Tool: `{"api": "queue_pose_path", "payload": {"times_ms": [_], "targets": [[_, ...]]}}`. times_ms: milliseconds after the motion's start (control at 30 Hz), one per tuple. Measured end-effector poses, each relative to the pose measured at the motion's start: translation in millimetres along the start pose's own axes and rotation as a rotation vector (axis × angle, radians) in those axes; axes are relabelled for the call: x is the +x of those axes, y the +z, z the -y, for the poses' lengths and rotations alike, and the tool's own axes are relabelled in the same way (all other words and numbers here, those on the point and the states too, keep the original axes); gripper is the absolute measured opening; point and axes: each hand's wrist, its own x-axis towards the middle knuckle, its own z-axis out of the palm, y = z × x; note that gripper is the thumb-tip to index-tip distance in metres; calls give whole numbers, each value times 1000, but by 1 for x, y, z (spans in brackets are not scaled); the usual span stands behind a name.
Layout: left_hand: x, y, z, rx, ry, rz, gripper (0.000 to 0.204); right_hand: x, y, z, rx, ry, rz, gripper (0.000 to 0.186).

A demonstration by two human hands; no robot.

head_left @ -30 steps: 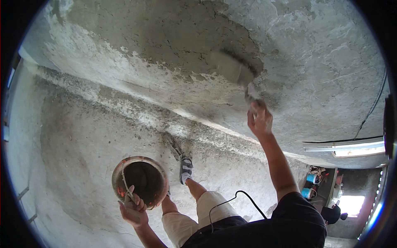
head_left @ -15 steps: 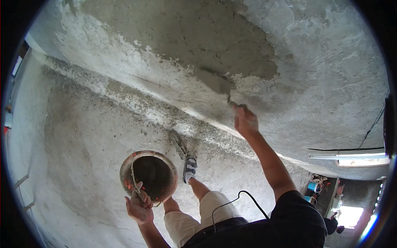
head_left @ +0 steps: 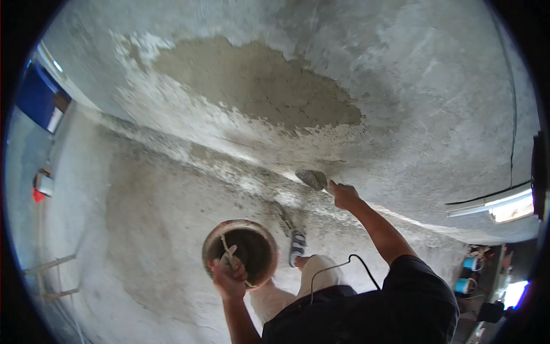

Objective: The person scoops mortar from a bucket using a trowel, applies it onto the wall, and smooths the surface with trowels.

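Note:
My right hand (head_left: pixel 345 196) is closed on the handle of a trowel (head_left: pixel 311 179), whose grey blade is low on the rough plastered wall (head_left: pixel 424 103), below an irregular darker, damp-looking patch (head_left: pixel 252 86). My left hand (head_left: pixel 229 275) grips the pale cord handle of a round, worn bucket (head_left: pixel 264 243) with a dark inside, hanging at the lower middle above the floor (head_left: pixel 149 235). My sandaled foot (head_left: pixel 297 245) shows beside the bucket, near the foot of the wall.
A ladder-like frame (head_left: pixel 51 265) lies at the left, below a small red and silver item (head_left: pixel 44 183) and a blue panel (head_left: pixel 40 92). Light blue buckets (head_left: pixel 467 284) and other clutter sit at the right. A bright opening (head_left: pixel 510 209) with a dark cable above it is on the right.
My right hand and trowel have moved down, off the damp patch. The view has shifted, so bucket and left hand appear farther right and more of the left side shows.

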Motion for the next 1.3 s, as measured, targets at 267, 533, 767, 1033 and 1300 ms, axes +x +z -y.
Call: {"api": "queue_pose_path", "payload": {"times_ms": [267,533,767,1033,1300], "targets": [[-42,87,-59,184,8,186,39,-247,-101,45,1051,-7,69,70],[-39,163,-113,465,-154,418,39,-264,-159,92,626,-702,-280,36],[-59,211,-122,724,-125,510,38,-182,-126,197,230,-475,-496,14],[-50,210,-78,542,83,427,35,-186,-96,195,246,-452,-161,22],[-57,207,-56,550,15,456,34,-158,-133,140,661,-378,406,36]]}}
